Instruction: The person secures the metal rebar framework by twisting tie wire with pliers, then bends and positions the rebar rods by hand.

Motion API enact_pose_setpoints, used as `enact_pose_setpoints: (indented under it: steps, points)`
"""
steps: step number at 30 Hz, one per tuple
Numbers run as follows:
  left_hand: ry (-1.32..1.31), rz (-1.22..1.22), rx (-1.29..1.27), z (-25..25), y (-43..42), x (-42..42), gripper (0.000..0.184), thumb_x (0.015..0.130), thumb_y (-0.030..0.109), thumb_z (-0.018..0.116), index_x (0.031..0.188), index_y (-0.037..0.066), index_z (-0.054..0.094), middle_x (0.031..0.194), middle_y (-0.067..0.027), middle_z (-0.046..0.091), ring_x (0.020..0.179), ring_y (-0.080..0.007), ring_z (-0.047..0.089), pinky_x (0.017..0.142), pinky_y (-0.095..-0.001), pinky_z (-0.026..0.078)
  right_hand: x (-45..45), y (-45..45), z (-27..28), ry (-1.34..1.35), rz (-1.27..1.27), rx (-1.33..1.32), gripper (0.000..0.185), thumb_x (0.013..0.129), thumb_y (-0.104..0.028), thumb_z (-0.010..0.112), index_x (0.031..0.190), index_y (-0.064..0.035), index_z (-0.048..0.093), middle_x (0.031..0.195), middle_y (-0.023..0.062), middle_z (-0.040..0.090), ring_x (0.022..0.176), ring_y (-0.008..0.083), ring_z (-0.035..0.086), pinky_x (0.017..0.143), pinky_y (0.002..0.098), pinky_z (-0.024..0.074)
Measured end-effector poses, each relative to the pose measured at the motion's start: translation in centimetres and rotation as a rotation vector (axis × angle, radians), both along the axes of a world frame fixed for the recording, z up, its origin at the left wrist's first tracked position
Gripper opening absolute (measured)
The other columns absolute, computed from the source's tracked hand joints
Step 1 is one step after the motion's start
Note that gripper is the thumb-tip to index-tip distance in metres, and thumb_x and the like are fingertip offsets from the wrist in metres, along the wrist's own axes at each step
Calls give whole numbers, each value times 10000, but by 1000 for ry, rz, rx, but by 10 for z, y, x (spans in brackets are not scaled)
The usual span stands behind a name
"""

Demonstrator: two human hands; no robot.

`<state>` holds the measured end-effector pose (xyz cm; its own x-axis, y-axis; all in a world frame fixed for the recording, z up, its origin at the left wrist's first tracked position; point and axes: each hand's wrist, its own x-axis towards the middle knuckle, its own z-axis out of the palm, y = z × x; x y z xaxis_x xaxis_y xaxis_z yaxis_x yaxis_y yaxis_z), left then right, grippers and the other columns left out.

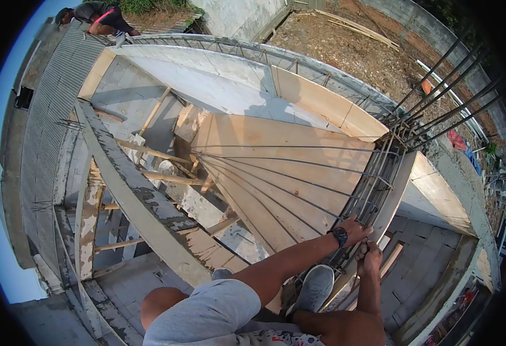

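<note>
My left hand (355,230), with a dark watch (339,236) on its wrist, reaches to the cage of steel bars (368,199) beside the plywood panel (299,167). Its fingers are bent at the edge of the cage; what they hold is too small to make out. Just below and to the right, my right hand (370,258) is closed near the same edge, its grip also unclear. Several thin rods (287,187) fan out over the plywood from the cage. One grey shoe (315,288) stands close to my hands.
A crouching person (106,20) is at the top left on the far wall. A concrete beam (143,202) and wooden props (169,177) lie to the left, over a drop. Long upright bars (452,86) stick out at the upper right. A deep block-walled opening (417,259) lies right of my hands.
</note>
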<state>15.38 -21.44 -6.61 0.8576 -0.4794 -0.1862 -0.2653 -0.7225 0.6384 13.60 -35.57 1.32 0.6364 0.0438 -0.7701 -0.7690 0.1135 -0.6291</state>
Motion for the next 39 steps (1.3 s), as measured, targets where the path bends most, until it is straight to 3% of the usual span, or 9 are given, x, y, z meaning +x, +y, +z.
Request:
enact_pose_setpoints:
  steps: [5,14,20,27,30,33,35,36,39]
  points:
    - [-75,62,-85,6,4,-7,354,913,124,489,1266,94,491,1059,-87,695,999,-301,663,1024,-593,353,-7,14,6,-11,-25,-14,237,963,-231,451,933,-36,582,618,-1,477,497,118,438,462,281,375]
    - [-172,62,-101,8,3,-6,331,843,87,555,1165,98,483,869,-111,706,844,-312,685,897,-479,398,0,6,10,-150,226,-183,256,938,-216,469,886,-1,598,587,27,491,476,126,447,444,278,358]
    - [-88,45,-27,15,0,-1,282,853,51,535,1117,115,459,861,-124,701,835,-320,678,799,-494,384,-4,-2,-1,-145,88,-116,262,945,-204,469,877,6,609,576,25,495,461,117,444,428,275,368]
    - [-140,84,-60,11,-1,-5,328,865,52,539,1181,108,473,953,-125,699,939,-317,660,934,-532,381,-3,1,6,-101,34,-86,251,951,-208,478,897,-1,609,579,14,484,458,118,430,435,276,374]
    - [-204,142,-91,15,-1,-11,359,862,54,558,1212,92,487,994,-129,691,973,-322,647,1001,-548,365,-3,3,10,-115,128,-140,270,952,-217,470,885,6,607,586,22,494,462,109,437,433,274,375]
    - [-289,298,-212,32,-2,-30,367,869,55,562,1230,73,499,1021,-128,677,968,-321,643,1006,-527,388,4,1,29,-159,363,-304,260,923,-186,477,822,5,620,628,73,562,513,172,546,463,323,454]
    - [-324,451,-317,46,-1,-50,338,901,67,547,1237,63,509,1016,-107,671,945,-287,652,970,-485,444,3,-13,3,-523,612,-640,248,897,-171,494,793,7,632,659,128,595,569,256,595,504,384,485]
    - [-63,650,-575,51,-8,-59,309,923,82,529,1231,58,519,1022,-95,667,944,-258,652,933,-452,465,3,-19,-7,-708,735,-805,242,884,-163,502,778,7,637,674,156,612,597,298,619,524,414,500]
    - [682,1103,-1262,48,-45,-70,249,982,130,484,1208,41,540,1029,-65,652,914,-175,644,816,-363,519,21,-20,16,-880,1055,-876,214,843,-169,540,783,3,651,754,216,636,715,396,641,590,481,519]
